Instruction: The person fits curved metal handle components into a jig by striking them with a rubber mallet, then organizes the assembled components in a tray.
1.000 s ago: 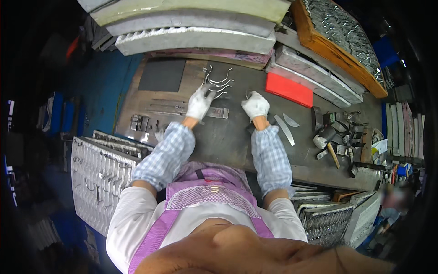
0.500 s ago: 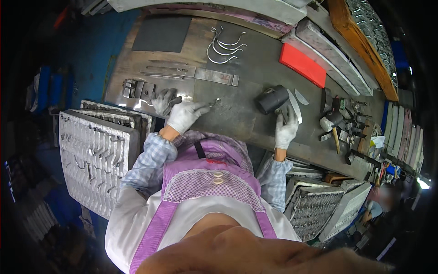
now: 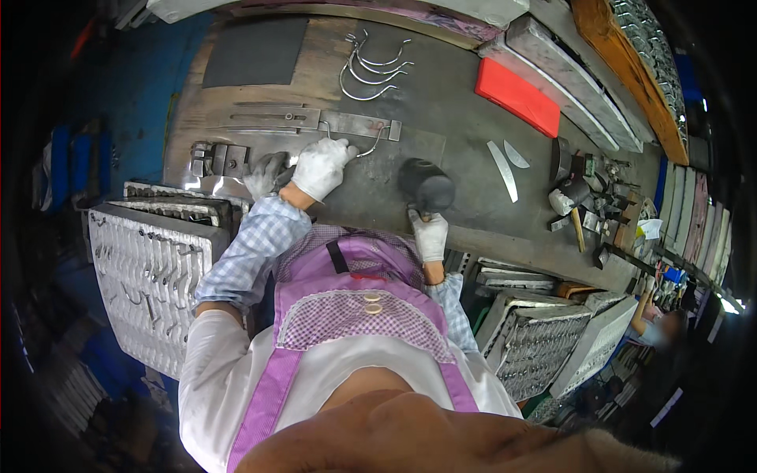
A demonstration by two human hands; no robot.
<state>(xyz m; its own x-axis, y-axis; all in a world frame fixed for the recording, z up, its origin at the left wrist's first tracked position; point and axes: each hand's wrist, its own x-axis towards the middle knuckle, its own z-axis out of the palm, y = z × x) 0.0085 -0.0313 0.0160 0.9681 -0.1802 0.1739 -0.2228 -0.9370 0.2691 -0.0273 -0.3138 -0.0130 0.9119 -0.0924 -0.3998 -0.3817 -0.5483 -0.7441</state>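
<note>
My left hand point(image 3: 322, 169), in a white glove, closes on a thin bent metal rod point(image 3: 374, 145). Ends of the rod show against a flat steel bar point(image 3: 347, 124) that lies across the bench; my fingers hide its middle. To the right, my gloved right hand point(image 3: 430, 236) grips a black mallet point(image 3: 426, 186), whose handle is mostly hidden under the fingers and head. The mallet head is held over the bench near its front edge. A grey glove point(image 3: 266, 173) lies beside my left wrist. Several curved metal rods point(image 3: 371, 79) are grouped at the far side.
A metal block fixture point(image 3: 219, 159) sits on the left. Two pale blade-shaped pieces point(image 3: 502, 171), a red box point(image 3: 518, 96) and a cluster of tools point(image 3: 579, 201) occupy the right. Racks of metal parts point(image 3: 154, 276) stand below the front edge on both sides.
My left hand has moved forward to the steel bar with the bent rod. My right hand has taken hold of the mallet and brought it leftward, away from the pale blade-shaped pieces.
</note>
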